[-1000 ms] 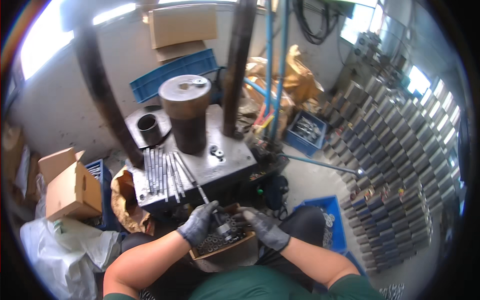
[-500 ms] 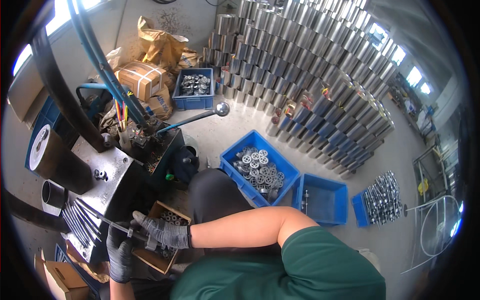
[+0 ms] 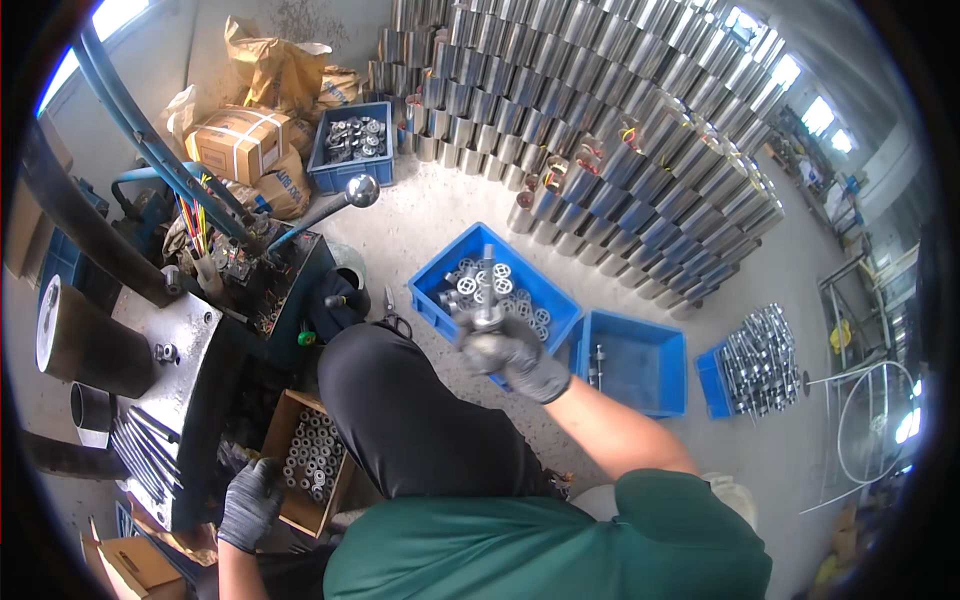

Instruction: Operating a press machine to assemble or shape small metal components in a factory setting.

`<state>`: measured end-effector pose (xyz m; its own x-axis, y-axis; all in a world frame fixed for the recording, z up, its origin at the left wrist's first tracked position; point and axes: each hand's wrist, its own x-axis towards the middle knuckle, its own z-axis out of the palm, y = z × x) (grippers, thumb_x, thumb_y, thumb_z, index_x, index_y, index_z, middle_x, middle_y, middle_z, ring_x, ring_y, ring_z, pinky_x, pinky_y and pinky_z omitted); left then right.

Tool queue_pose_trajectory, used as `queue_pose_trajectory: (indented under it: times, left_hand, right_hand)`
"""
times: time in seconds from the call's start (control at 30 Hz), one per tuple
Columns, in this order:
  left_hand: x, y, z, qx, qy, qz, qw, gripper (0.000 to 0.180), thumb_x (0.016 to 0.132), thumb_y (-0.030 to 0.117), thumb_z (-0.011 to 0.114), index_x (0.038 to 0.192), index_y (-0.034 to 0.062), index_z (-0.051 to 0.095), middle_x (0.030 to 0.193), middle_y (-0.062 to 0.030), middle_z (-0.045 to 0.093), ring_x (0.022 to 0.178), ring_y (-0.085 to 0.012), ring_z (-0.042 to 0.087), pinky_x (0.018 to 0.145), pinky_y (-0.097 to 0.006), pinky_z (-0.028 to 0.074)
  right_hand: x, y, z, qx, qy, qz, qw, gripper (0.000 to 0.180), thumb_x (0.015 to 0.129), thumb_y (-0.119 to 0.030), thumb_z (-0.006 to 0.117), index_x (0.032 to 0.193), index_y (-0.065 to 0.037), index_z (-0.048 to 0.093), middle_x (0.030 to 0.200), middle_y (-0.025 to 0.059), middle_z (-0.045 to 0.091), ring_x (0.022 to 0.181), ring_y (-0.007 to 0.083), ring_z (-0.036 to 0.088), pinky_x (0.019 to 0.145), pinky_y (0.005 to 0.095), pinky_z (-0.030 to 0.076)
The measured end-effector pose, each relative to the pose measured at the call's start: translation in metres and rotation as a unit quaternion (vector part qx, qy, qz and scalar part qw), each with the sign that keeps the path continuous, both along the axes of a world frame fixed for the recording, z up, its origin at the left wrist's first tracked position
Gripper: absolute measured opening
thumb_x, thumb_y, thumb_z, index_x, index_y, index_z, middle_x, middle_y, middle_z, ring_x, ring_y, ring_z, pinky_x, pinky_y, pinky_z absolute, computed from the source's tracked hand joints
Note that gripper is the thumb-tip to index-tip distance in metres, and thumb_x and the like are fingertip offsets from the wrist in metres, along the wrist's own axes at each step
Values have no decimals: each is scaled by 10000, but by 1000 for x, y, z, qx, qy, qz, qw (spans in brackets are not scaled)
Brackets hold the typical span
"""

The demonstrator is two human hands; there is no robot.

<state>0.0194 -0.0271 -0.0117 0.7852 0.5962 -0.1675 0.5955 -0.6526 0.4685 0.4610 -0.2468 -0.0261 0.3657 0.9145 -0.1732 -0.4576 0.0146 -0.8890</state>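
My right hand (image 3: 520,362), in a grey glove, is closed around a metal shaft (image 3: 488,268) with a thicker round part at its lower end. The shaft points up over a blue crate (image 3: 452,322) of slotted metal discs (image 3: 505,287); motion blurs the hand and the part. My left hand (image 3: 250,505), gloved alike, is beside a cardboard box (image 3: 277,432) of small metal rings (image 3: 314,460). Its fingers look curled, and whatever they may hold is hidden. Several dark rods (image 3: 146,450) lie on the metal machine table (image 3: 190,350) to the left.
Right of the discs stands a blue crate (image 3: 640,370) with a shaft inside. Further right, a blue bin (image 3: 714,380) borders piled shafts (image 3: 758,358). Stacked metal cylinders (image 3: 600,120) fill the back. A ball-ended lever (image 3: 362,190) juts from the machine; scissors (image 3: 397,318) lie on the floor.
My right hand has moved from beside my left hand, rightward and up to the disc crate, carrying the shaft. My left hand has let go of it and lowered slightly. The view has shifted.
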Motion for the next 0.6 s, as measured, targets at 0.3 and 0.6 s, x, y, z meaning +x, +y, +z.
queue_pose_trajectory:
  times: [0.3, 0.6]
  left_hand:
    - [3, -2, -8, -56, 112, -6, 992, 353, 902, 204, 739, 1225, 75, 679, 1095, -185, 719, 1026, -392, 712, 907, -475, 572]
    - [17, 5, -28, -48, 126, -63, 989, 391, 934, 269, 711, 1279, 87, 674, 1126, -224, 696, 1035, -424, 689, 919, -513, 559]
  right_hand:
    - [136, -214, -219, -530, -105, -329, 774, 190, 898, -217, 740, 1033, -83, 746, 820, 43, 699, 644, 207, 651, 587, 402, 549]
    - [201, -352, -290, -624, -439, -291, 577, 386, 919, -363, 744, 1076, -11, 781, 1132, 206, 773, 1028, 302, 744, 859, 441, 583]
